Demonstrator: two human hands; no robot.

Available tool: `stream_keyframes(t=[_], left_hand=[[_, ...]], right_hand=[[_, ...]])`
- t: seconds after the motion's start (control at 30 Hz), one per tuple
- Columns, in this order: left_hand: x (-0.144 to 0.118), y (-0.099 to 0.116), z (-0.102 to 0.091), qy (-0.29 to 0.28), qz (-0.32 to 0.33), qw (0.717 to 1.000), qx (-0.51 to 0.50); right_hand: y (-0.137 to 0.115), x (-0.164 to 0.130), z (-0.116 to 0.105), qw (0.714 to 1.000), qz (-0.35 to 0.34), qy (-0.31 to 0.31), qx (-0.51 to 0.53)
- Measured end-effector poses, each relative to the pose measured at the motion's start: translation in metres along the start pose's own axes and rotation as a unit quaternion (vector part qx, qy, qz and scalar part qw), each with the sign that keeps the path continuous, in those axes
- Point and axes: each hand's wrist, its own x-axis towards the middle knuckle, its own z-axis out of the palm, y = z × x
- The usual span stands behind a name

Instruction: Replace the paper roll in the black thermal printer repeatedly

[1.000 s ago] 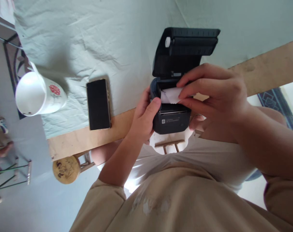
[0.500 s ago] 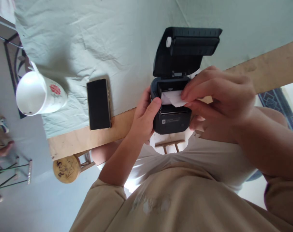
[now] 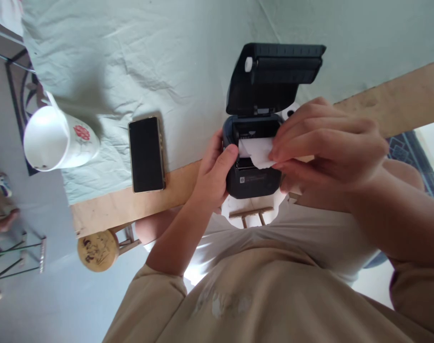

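A small black label printer (image 3: 254, 183) is held over the table's front edge, its hinged lid (image 3: 270, 81) swung up and away from me. My left hand (image 3: 217, 166) grips the printer's left side, thumb on the rim of the paper bay. White paper (image 3: 258, 151) lies across the bay, its loose end raised toward me. The fingers of my right hand (image 3: 317, 143) pinch that paper at its right part. Beyond my right hand, a white paper roll (image 3: 289, 111) with a dark core hole shows partly.
To the left on the pale green cloth (image 3: 188, 57) lie a dark phone (image 3: 146, 155) and, on its side, a white cup (image 3: 61, 138) with a red flower. A wooden table edge (image 3: 141, 205) runs in front; below stands a round stool (image 3: 98, 250).
My right hand has pulled the paper's free end a little toward me, so more of it shows over the bay. The printer's lid has tipped very slightly; the paper roll behind is now more visible.
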Motion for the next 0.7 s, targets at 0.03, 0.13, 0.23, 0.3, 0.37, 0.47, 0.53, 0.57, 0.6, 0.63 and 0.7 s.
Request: stream_keyframes(t=[0.03,0.13,0.23,0.3,0.37,0.47,0.53,0.57,0.6,0.63,0.7], left_hand=[[0.0,0.0,-0.001,0.001,-0.003,1.0,0.001],[-0.001,-0.001,-0.004,-0.019,0.011,1.0,-0.005],[-0.002,-0.001,-0.009,-0.045,0.013,0.998,0.037],[-0.002,0.001,-0.01,-0.045,0.003,0.995,0.085],[-0.003,0.003,-0.009,-0.037,-0.002,0.994,0.106],[-0.004,0.005,-0.003,-0.027,0.0,0.995,0.093],[-0.005,0.006,0.001,-0.025,0.001,0.996,0.082],[-0.006,0.006,0.003,-0.027,0.003,0.997,0.076],[-0.007,0.007,0.004,-0.031,0.004,0.997,0.07],[-0.007,0.007,0.005,-0.033,0.006,0.997,0.064],[-0.009,0.007,0.005,-0.034,0.012,0.998,0.057]], right_hand=[[-0.002,0.0,0.0,1.0,0.003,0.0,0.002],[-0.005,0.001,0.001,1.0,0.001,-0.028,-0.005],[-0.006,0.001,0.004,0.998,-0.012,-0.059,-0.022],[-0.004,0.0,0.005,0.997,-0.02,-0.068,-0.022],[-0.001,-0.001,0.005,0.999,-0.024,-0.037,-0.011],[0.005,-0.002,0.002,0.997,-0.008,0.078,-0.006],[0.007,-0.002,0.0,0.988,0.03,0.148,-0.036],[0.007,-0.002,0.0,0.983,0.069,0.159,-0.053],[0.007,-0.001,-0.001,0.979,0.109,0.16,-0.06],[0.007,-0.001,-0.001,0.976,0.145,0.152,-0.053],[0.006,-0.001,0.0,0.972,0.193,0.134,-0.008]])
